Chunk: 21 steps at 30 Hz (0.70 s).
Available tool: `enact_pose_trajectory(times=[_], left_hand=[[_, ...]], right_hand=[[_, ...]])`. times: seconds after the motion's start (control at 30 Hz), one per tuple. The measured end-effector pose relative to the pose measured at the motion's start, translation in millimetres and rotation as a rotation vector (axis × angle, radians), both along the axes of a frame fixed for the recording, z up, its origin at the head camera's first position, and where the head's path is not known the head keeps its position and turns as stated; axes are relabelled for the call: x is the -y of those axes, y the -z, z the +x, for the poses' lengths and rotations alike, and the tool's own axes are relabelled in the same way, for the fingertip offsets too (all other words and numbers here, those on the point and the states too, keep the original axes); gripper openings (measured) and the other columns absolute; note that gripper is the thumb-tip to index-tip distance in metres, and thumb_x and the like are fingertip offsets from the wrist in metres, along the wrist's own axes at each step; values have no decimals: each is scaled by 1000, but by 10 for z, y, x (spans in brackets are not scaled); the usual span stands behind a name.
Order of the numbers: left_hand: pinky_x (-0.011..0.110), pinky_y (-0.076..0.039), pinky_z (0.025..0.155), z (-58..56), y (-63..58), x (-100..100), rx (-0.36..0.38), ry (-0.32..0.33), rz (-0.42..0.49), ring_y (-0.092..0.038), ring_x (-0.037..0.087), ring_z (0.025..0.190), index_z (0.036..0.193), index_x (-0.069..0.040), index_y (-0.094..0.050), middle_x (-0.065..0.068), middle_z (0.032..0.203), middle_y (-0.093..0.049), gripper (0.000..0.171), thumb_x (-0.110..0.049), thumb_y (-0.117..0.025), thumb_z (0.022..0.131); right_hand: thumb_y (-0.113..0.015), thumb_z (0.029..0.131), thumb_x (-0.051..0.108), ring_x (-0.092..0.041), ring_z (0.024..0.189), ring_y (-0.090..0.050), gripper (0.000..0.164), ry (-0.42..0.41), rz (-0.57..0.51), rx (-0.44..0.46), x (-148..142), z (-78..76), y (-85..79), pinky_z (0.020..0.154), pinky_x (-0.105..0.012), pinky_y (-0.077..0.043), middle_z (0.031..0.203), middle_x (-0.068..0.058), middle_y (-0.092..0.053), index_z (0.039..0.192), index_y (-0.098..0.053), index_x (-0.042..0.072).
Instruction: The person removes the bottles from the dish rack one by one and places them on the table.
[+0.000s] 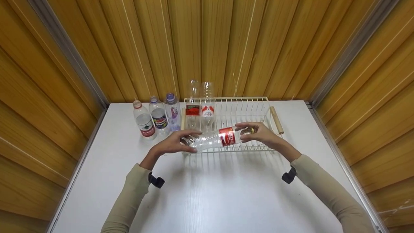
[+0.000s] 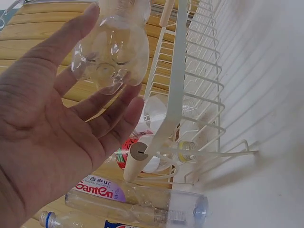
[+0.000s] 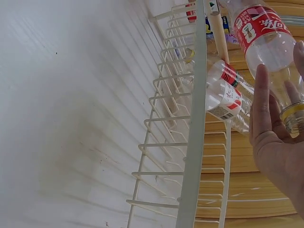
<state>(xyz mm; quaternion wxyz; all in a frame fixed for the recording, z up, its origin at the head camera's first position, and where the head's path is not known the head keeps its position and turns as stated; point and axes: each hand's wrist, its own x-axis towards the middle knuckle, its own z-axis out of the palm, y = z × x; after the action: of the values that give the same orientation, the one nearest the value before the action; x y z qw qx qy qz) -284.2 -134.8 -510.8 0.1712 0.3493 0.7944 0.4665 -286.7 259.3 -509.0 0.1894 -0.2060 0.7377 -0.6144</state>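
Fingers of the left hand [image 1: 174,142] pinched the red-labelled bottle [image 1: 227,136] at its base, those of the right hand [image 1: 261,134] at its neck, above the front of the wire rack [image 1: 226,98]. A careless swing could have toppled the upright bottles [image 1: 207,111] inside the rack.

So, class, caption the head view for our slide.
Left hand and right hand hold a clear plastic red-labelled bottle sideways near a white wire rack.

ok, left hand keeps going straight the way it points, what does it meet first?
The red-labelled clear bottle: the left hand already holds its base end, and the body lies ahead. Past that, probably the right hand at the neck end, though depth is hard to judge.
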Motion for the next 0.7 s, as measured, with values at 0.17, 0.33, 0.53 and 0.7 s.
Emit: enact_pose_trajectory(times=[0.17, 0.33, 0.53, 0.7], left_hand=[[42, -55, 96, 19, -30, -41, 5, 14, -25, -59, 35, 122, 148, -18, -55, 11, 142, -60, 70, -25, -84, 86], [41, -53, 96, 24, -41, -31, -31, 16, -33, -61, 31, 118, 147, -17, -56, 12, 140, -63, 69, -25, -84, 85], [38, -51, 97, 22, -6, 13, -3, -1, -10, -61, 25, 117, 148, -15, -55, 9, 142, -63, 66, -22, -81, 88], [39, -51, 98, 22, 31, 94, 13, -24, 10, -60, 27, 117, 149, -15, -55, 10, 146, -61, 65, -20, -80, 89]], right_hand=[[-77, 90, 8, -23, 115, -64, 57, -1, -3, -13, 7, 24, -14, 92, -38, -61, 139, -16, -61, 143, -57, 2], [-76, 91, 8, -23, 120, -62, 57, -18, 15, -41, -22, 31, -21, 94, -34, -60, 141, -13, -62, 144, -56, 4], [-73, 92, 4, -30, 126, -62, 61, -26, -30, -41, -91, 54, -35, 95, -36, -59, 143, -17, -60, 147, -48, -5], [-74, 91, 5, -26, 126, -62, 61, 2, -23, -52, -152, 33, -57, 95, -33, -59, 143, -15, -60, 147, -51, 1]])
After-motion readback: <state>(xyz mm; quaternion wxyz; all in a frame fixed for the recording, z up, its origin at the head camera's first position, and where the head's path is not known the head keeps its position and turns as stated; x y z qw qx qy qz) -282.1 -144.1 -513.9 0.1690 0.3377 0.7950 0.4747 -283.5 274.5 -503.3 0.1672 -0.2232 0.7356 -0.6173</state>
